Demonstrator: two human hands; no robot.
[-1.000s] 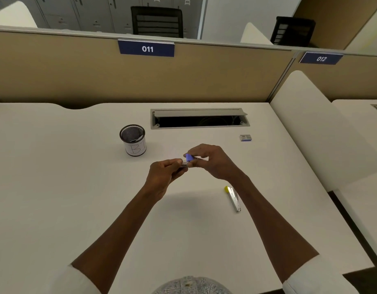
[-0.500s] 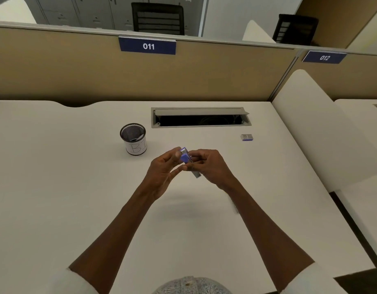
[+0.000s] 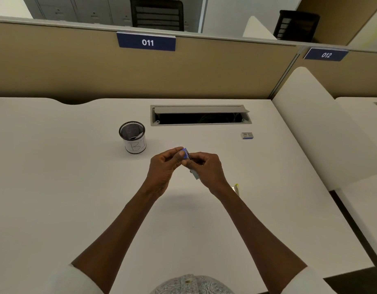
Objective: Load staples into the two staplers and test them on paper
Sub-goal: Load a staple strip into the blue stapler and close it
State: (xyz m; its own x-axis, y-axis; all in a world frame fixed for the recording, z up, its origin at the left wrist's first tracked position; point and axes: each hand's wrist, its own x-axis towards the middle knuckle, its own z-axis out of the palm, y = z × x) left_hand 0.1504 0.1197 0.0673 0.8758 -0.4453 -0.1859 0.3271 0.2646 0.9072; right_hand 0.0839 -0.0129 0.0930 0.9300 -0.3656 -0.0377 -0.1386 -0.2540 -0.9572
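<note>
Short white sleeves — bare forearms; pale blue patterned garment below.

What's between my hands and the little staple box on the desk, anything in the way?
Nothing visible. Bare desk lies between the right hand and the staple box; both hands hold the blue stapler.

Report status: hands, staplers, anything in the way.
Both hands, left and right, grip the blue stapler above the desk. Yellow stapler mostly hidden behind right wrist. Staple box far right, clear.
</note>
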